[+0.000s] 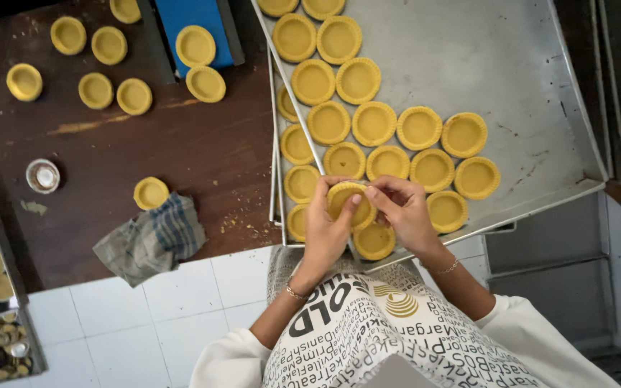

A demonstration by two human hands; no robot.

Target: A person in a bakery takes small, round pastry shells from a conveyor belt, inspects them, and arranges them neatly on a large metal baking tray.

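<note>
Printed black-and-white apron sits nearest, and above it both the left hand and right hand pinch one yellow tart shell over the steel tray, where too hard a squeeze would probably crack its thin rim, beside a blue flat package.

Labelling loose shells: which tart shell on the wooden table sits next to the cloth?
The lone shell touching the checked cloth at its top edge. The other table shells sit grouped far up the table.

Soft, even daylight, faint shadows, sharp focus, dim upper corners.
</note>
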